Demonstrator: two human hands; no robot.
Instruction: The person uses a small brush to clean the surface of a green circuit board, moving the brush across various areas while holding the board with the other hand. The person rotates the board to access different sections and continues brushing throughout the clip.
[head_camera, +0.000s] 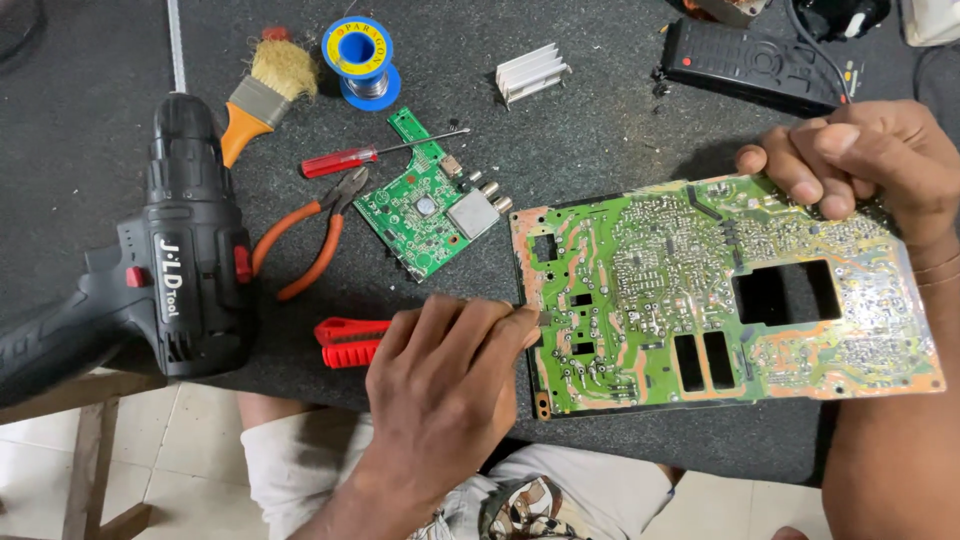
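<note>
A large green circuit board (640, 290) lies solder side up across the near right part of the dark work mat (600, 130). My right hand (860, 155) grips its far right edge, fingers curled over the top. My left hand (440, 385) pinches the board's left edge between thumb and fingertips. A red-handled tool (350, 342) lies just left of my left hand, partly hidden by it. A smaller green circuit board (425, 205) with metal connectors rests beyond my left hand.
A black cordless drill (170, 270) lies at the left. Orange-handled pliers (310, 240), a red screwdriver (350, 158), a brush (262, 90), a blue solder spool (360, 55), a finned heat sink (532, 72) and a black remote (755, 65) are spread over the far side.
</note>
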